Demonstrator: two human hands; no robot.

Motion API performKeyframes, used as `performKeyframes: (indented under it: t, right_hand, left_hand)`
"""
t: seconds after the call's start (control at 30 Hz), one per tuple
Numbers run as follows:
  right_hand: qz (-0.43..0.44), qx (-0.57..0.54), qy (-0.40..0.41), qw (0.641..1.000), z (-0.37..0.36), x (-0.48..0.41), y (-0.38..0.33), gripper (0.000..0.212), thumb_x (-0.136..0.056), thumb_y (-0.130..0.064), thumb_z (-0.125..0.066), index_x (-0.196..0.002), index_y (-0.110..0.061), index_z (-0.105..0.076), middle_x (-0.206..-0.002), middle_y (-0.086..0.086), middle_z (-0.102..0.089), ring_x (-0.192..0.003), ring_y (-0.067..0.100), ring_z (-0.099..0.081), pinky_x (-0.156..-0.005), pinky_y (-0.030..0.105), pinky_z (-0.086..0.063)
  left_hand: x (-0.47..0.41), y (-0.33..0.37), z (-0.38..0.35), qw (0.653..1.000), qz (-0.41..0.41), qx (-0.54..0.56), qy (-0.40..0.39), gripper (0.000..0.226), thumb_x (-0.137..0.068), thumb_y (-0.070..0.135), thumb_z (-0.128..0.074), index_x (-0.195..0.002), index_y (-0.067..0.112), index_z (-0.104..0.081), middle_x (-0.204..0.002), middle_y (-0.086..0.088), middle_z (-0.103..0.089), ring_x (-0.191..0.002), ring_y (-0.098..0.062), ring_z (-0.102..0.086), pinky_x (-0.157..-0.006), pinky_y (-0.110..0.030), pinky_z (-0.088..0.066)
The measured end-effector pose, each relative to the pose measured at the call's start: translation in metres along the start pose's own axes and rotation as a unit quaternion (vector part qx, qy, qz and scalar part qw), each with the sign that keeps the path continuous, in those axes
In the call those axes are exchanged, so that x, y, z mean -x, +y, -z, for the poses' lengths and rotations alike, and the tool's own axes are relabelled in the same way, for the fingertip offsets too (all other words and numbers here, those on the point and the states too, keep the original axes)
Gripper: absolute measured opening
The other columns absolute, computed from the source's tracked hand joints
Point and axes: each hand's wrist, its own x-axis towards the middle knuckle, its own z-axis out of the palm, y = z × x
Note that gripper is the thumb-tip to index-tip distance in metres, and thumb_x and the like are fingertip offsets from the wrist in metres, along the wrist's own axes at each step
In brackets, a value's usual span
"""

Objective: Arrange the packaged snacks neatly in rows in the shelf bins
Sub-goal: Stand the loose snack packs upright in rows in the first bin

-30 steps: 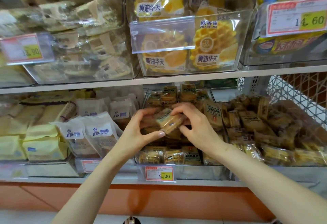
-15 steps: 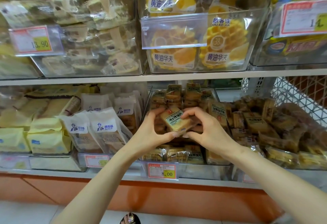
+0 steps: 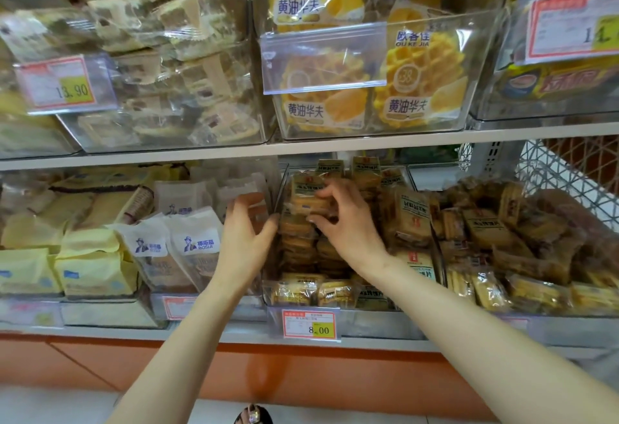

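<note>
One snack packet (image 3: 306, 200), tan wrapper with a dark label, sits high in the clear bin (image 3: 375, 323) on the lower shelf (image 3: 201, 335). The right hand (image 3: 348, 226) pinches it against the packets stacked behind and below, fingers curled over its top edge and thumb underneath.

A second ago we saw both hands holding this packet out in front of the bin. Now only the right hand has it. The left hand (image 3: 243, 236) has let go and hangs with its fingers spread and holding nothing, just beside the bin's left wall (we cannot tell whether the thumb touches the plastic).

We read this as the packet going from being squared up in the air to being seated in its row. The freed left hand looks placed to steady the bin or reach for another packet.

The lower rows in the bin look fairly even, while the loose brown packets heaped to the right are still jumbled, so much of the tidying appears to remain. White pouches (image 3: 197, 246) fill the next compartment to the left. A red-bordered price tag (image 3: 310, 323) hangs on the bin's front, and packaged waffles (image 3: 418, 88) stand in the bin above.
</note>
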Motion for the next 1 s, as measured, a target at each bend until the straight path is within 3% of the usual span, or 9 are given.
performKeyframes:
  t: [0.1, 0.17, 0.27, 0.4, 0.5, 0.7, 0.87, 0.93, 1.0]
  right_hand:
    - [0.023, 0.070, -0.030, 0.997, -0.017, -0.003, 0.000, 0.033, -0.086, -0.017, -0.065, -0.115, -0.011, -0.051, -0.130, 0.005, -0.043, -0.103, 0.022, -0.057, -0.086, 0.027, -0.049]
    - [0.024, 0.105, -0.085, 0.991, -0.019, -0.002, 0.004, 0.035, -0.086, -0.018, -0.064, -0.118, -0.016, -0.050, -0.135, 0.002, -0.040, -0.109, 0.025, -0.055, -0.090, 0.035, -0.050]
    - [0.026, 0.086, -0.115, 0.989, -0.006, -0.003, 0.006, 0.042, -0.085, -0.016, -0.064, -0.125, -0.018, -0.051, -0.140, -0.001, -0.038, -0.124, 0.021, -0.045, -0.102, 0.028, -0.039]
    - [0.037, 0.084, -0.114, 0.989, 0.037, 0.000, 0.004, 0.046, -0.087, -0.017, -0.062, -0.130, -0.023, -0.048, -0.143, -0.004, -0.038, -0.130, 0.012, -0.037, -0.103, 0.018, -0.024]
    - [0.054, 0.107, -0.091, 0.989, 0.072, 0.007, 0.013, 0.045, -0.085, -0.019, -0.065, -0.129, -0.022, -0.051, -0.136, -0.001, -0.045, -0.125, 0.012, -0.043, -0.103, 0.017, -0.027]
    - [0.041, 0.165, -0.077, 0.982, 0.115, 0.030, 0.049, 0.047, -0.081, -0.021, -0.070, -0.126, -0.020, -0.056, -0.135, -0.001, -0.048, -0.124, 0.014, -0.044, -0.100, 0.020, -0.030]
    - [0.008, 0.185, -0.120, 0.975, 0.125, 0.048, 0.072, 0.053, -0.083, -0.030, -0.067, -0.133, -0.027, -0.049, -0.145, -0.007, -0.037, -0.130, 0.011, -0.038, -0.101, 0.018, -0.027]
    - [-0.001, 0.183, -0.137, 0.973, 0.127, 0.050, 0.077, 0.056, -0.085, -0.033, -0.065, -0.136, -0.031, -0.044, -0.148, -0.010, -0.032, -0.132, 0.009, -0.035, -0.103, 0.018, -0.025]
    - [-0.004, 0.172, -0.140, 0.975, 0.129, 0.050, 0.079, 0.056, -0.085, -0.034, -0.064, -0.137, -0.035, -0.042, -0.149, -0.010, -0.031, -0.133, 0.010, -0.034, -0.105, 0.021, -0.027]
  left_hand:
    - [0.004, 0.003, -0.003, 0.998, -0.043, -0.038, 0.011, 0.033, -0.086, 0.013, -0.060, -0.116, 0.005, -0.049, -0.110, -0.007, -0.047, -0.104, -0.022, -0.048, -0.085, -0.029, -0.038]
    - [0.004, 0.004, -0.002, 0.998, -0.047, -0.041, 0.014, 0.032, -0.086, 0.011, -0.059, -0.116, 0.005, -0.049, -0.111, -0.009, -0.048, -0.104, -0.023, -0.049, -0.084, -0.028, -0.037]
    - [0.003, 0.002, -0.001, 0.999, -0.038, -0.025, 0.003, 0.031, -0.086, 0.012, -0.059, -0.116, 0.007, -0.050, -0.111, -0.008, -0.048, -0.105, -0.025, -0.051, -0.089, -0.033, -0.042]
    - [0.002, 0.002, -0.003, 0.998, -0.049, -0.025, -0.006, 0.030, -0.087, 0.013, -0.059, -0.115, 0.009, -0.051, -0.112, -0.008, -0.051, -0.103, -0.021, -0.052, -0.086, -0.028, -0.039]
    - [0.005, 0.005, -0.008, 0.996, -0.077, -0.036, -0.025, 0.033, -0.086, 0.015, -0.061, -0.118, 0.010, -0.051, -0.112, -0.002, -0.050, -0.102, -0.011, -0.045, -0.083, -0.020, -0.032]
    - [0.014, 0.016, -0.033, 0.980, -0.153, -0.092, -0.083, 0.034, -0.084, 0.019, -0.064, -0.117, 0.014, -0.055, -0.117, -0.003, -0.056, -0.112, -0.018, -0.048, -0.085, -0.023, -0.036]
    - [0.005, 0.033, -0.057, 0.912, -0.341, -0.210, -0.086, 0.025, -0.070, 0.016, -0.066, -0.094, 0.013, -0.066, -0.101, -0.004, -0.066, -0.100, -0.028, -0.059, -0.091, -0.038, -0.043]
    - [-0.007, 0.038, -0.068, 0.885, -0.364, -0.260, -0.126, 0.028, -0.071, 0.016, -0.070, -0.098, 0.014, -0.066, -0.106, -0.004, -0.065, -0.107, -0.029, -0.056, -0.099, -0.043, -0.038]
    - [-0.022, 0.039, -0.072, 0.853, -0.352, -0.336, -0.189, 0.032, -0.080, 0.025, -0.066, -0.111, 0.018, -0.063, -0.122, -0.002, -0.058, -0.123, -0.025, -0.044, -0.110, -0.039, -0.022]
